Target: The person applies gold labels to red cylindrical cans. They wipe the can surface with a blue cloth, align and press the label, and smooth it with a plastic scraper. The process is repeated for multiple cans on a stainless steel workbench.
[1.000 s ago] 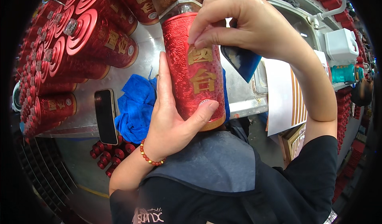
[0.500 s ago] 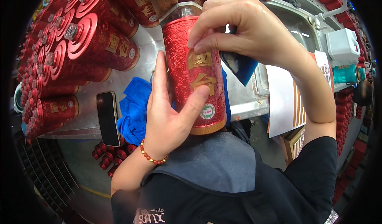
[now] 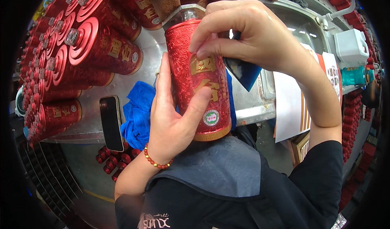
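A red embossed bottle (image 3: pixel 185 80) with raised gold characters, a round green-and-white sticker, a gold base band and a clear stopper (image 3: pixel 189 15) leans across the front of my body, its base toward me. My left hand (image 3: pixel 170 121) supports it from the left, thumb across the lower front and fingers along the side. Above it, my right hand (image 3: pixel 248 32) is closed in a pinch, fingertips against the bottle's upper front by the top gold character. Whatever those fingertips hold, if anything, is hidden. A crumpled blue cloth (image 3: pixel 136 113) lies beside my left hand.
Several similar red bottles (image 3: pixel 99 48) crowd the metal table's left side and far edge. A dark phone (image 3: pixel 110 123) lies at the left edge. To the right are a blue sheet-like piece (image 3: pixel 248 75), printed paper sheets (image 3: pixel 289 107), a sink (image 3: pixel 302 30) and a white jug (image 3: pixel 351 46).
The bottle has shifted very slightly toward me within my left hand's hold. My right fingertips stay pinched at its upper front, moved only a little.
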### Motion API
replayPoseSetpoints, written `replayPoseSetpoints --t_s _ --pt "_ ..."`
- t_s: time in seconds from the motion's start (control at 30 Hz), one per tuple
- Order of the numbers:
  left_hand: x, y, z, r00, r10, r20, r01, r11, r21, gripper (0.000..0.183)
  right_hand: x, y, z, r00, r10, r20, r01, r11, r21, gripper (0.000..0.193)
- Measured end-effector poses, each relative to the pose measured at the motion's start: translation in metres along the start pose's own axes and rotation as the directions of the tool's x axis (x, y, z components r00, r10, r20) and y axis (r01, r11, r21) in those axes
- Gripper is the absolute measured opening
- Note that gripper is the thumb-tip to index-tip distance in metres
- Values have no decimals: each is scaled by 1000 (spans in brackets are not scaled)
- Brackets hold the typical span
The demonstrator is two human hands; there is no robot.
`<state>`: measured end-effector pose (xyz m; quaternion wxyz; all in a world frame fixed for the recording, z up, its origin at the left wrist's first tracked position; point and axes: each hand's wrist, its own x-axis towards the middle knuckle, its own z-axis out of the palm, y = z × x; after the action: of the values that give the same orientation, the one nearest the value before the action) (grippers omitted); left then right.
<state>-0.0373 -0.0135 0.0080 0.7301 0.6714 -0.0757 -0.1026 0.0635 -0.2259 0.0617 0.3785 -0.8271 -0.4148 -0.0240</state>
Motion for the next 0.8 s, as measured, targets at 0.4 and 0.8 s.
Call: replayPoseSetpoints --t_s 0.4,0.8 --pt "18 9 -1 995 -65 -80 47 978 -201 88 -10 2 -4 873 419 -249 -414 907 74 34" --pt "35 16 1 995 -92 -33 78 948 -308 78 -42 -19 35 737 676 -12 -514 571 640 71"
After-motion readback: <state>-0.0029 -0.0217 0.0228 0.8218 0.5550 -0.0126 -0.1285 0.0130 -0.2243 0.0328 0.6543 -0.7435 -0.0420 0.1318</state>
